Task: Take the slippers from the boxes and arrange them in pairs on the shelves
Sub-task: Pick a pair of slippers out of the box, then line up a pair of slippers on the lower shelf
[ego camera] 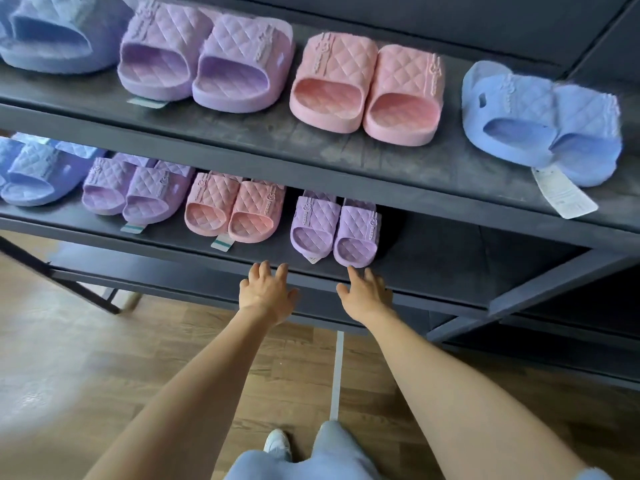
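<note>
1. Your left hand (268, 292) is open, fingers spread and relaxed. It is over the front edge of the lower shelf (450, 265) and holds nothing.
2. Your right hand (363, 292) is also open, just right of the left. Its forefinger reaches out to the near end of the small lilac pair (337, 230). The view is blurred there, so you cannot tell whether the fingertip touches the slipper.
3. The small lilac pair stands on the lower shelf, its two slippers side by side and touching, openings facing you. It is the rightmost pair on that shelf.
4. Left of it on the same shelf come a pink pair (232, 213), a lilac pair (135, 192) and a blue pair (31, 178) at the left edge of the view.
5. On the upper shelf (381, 157), from the left, are a blue slipper (52, 32) cut off by the frame, an upper lilac pair (201, 57) and an upper pink pair (367, 88).
6. At the right of that shelf an upper blue pair (540, 123) lies askew, one slipper overlapping the other. Its white tag (564, 192) hangs over the front edge.
7. Below you are a wooden floor (69, 358) and a white shoe (277, 441).
</note>
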